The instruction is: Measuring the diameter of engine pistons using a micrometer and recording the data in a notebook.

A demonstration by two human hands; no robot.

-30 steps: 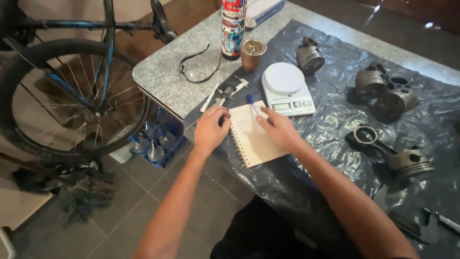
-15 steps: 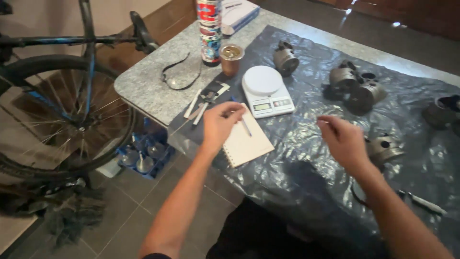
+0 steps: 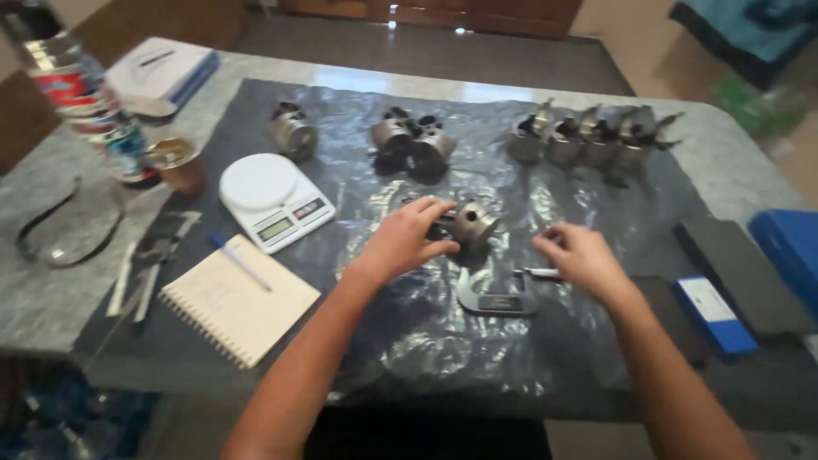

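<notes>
My left hand [image 3: 407, 238] grips a metal piston [image 3: 474, 225] lying near the middle of the black plastic sheet [image 3: 443, 358]. My right hand [image 3: 581, 255] rests just right of it, fingers curled over the thimble end of a grey micrometer [image 3: 496, 295] that lies flat on the sheet. Whether those fingers pinch the micrometer is not clear. A spiral notepad [image 3: 239, 308] with a blue pen [image 3: 240, 261] on it lies at my left, and a white digital scale [image 3: 273, 198] stands behind it.
More pistons stand at the back: one [image 3: 291, 129], a pair [image 3: 414, 143] and a row of several [image 3: 588, 138]. A spray can [image 3: 85, 102], copper cup [image 3: 177, 163], calipers [image 3: 145, 264] and a strap [image 3: 68, 230] sit left. A black case [image 3: 740, 266] and blue box [image 3: 712, 313] lie right.
The view swung right, off the bicycle and onto the table. My left hand left the notepad and took hold of the piston; my right hand came down onto the micrometer.
</notes>
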